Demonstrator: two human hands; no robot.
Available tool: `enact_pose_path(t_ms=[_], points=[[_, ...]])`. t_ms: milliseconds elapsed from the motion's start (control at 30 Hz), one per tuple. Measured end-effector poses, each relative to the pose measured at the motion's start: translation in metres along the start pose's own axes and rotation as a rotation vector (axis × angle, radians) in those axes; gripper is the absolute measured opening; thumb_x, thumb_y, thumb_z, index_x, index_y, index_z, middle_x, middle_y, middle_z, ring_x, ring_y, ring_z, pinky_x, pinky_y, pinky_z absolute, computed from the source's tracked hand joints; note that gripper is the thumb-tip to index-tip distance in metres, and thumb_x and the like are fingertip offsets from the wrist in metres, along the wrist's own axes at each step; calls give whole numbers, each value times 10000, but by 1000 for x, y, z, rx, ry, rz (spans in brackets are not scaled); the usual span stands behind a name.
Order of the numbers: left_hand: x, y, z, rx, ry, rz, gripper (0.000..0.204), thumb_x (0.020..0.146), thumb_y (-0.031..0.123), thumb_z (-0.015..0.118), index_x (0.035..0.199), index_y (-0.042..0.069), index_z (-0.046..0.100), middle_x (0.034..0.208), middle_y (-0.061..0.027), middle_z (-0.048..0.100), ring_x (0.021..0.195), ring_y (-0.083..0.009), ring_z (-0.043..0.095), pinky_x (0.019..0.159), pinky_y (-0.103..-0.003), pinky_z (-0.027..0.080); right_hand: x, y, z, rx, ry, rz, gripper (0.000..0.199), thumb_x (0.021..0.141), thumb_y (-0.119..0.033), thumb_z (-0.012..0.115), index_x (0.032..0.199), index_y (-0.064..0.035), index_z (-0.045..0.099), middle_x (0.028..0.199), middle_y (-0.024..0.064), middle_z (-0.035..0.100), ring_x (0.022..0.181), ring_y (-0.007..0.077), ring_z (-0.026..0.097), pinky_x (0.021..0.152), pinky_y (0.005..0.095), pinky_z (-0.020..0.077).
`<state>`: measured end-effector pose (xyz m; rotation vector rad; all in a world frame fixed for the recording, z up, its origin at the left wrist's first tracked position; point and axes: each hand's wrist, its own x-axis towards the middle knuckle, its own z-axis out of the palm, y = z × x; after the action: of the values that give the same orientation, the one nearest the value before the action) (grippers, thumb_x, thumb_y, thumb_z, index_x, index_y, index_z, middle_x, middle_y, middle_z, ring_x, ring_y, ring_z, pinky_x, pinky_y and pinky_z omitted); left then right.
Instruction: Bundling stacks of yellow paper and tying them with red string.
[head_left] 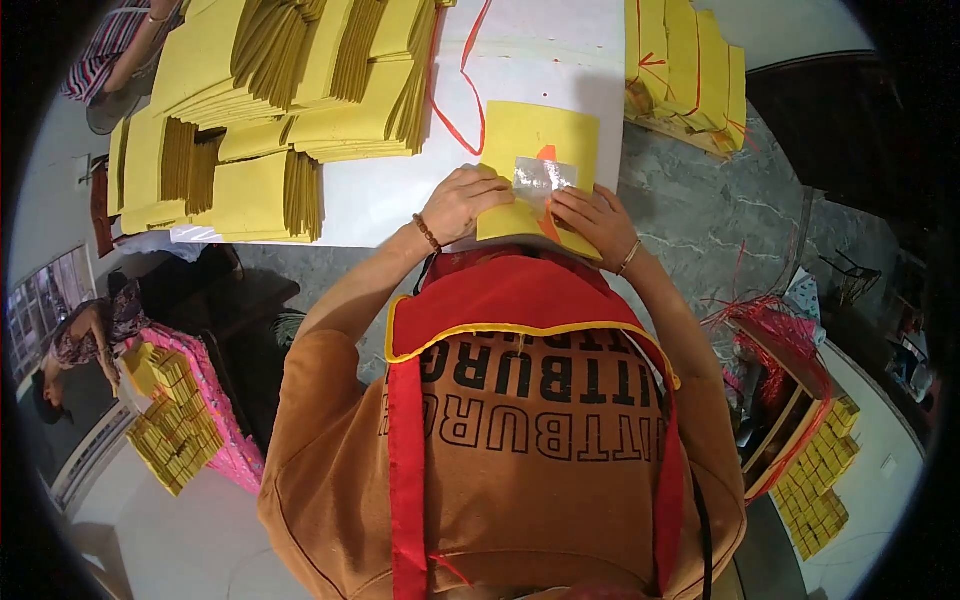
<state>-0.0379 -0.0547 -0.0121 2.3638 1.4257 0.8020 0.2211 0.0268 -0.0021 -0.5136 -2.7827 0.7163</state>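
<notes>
Around the edges of my feed, I see red string, tied yellow bundles and two other people.
On the white tabletop [540,50] I make out a loop of red string [464,68]; beyond its right edge, yellow bundles [680,65] bound in red stand above a grey veined floor [700,215]. Farther right, I see a red tangle [765,325] over a wooden frame [790,435], near more yellow bundles [820,480]. At left I find a pink patterned cloth [215,400], a co-worker [95,330] beside it, and a striped garment [118,40] above.
</notes>
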Motion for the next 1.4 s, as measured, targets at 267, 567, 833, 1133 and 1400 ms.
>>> enact_pose_path(t_ms=[267, 567, 833, 1133, 1400], points=[[18, 0, -3, -176, -8, -452, 219, 821, 224, 523, 950, 60, 592, 783, -150, 616, 732, -308, 585, 655, -393, 461, 8, 24, 19, 317, -31, 527, 349, 772, -269, 597, 1078, -106, 557, 960, 59, 635, 1000, 197, 557, 839, 337, 338], [47, -16, 5, -371, -29, -903, 295, 813, 289, 529, 918, 18, 577, 727, -199, 603, 696, -357, 579, 621, -434, 441, 40, 17, 30, 719, 534, 829, 592, 775, -175, 626, 1270, -24, 338, 866, 103, 625, 765, 132, 582, 706, 251, 444], [55, -21, 8, -289, -32, -924, 280, 804, 265, 535, 896, 3, 573, 722, -205, 603, 698, -361, 583, 640, -437, 447, 46, 7, 25, 470, 471, 912, 603, 764, -218, 624, 1294, -124, 353, 888, 153, 626, 801, 218, 617, 718, 300, 460], [62, -18, 3, -31, -168, -917, 300, 824, 302, 502, 855, 4, 519, 758, -201, 602, 705, -359, 585, 615, -458, 443, 55, 5, 24, 254, 396, 987, 498, 744, -297, 612, 1213, -190, 485, 917, 187, 616, 821, 348, 598, 729, 393, 463], [63, -10, -11, -250, 50, -1002, 389, 797, 260, 560, 1091, 25, 462, 939, -175, 596, 863, -343, 572, 715, -451, 428, 57, 7, 29, 172, 425, 971, 484, 726, -247, 615, 1183, -137, 504, 831, 184, 619, 743, 332, 594, 722, 415, 440]])
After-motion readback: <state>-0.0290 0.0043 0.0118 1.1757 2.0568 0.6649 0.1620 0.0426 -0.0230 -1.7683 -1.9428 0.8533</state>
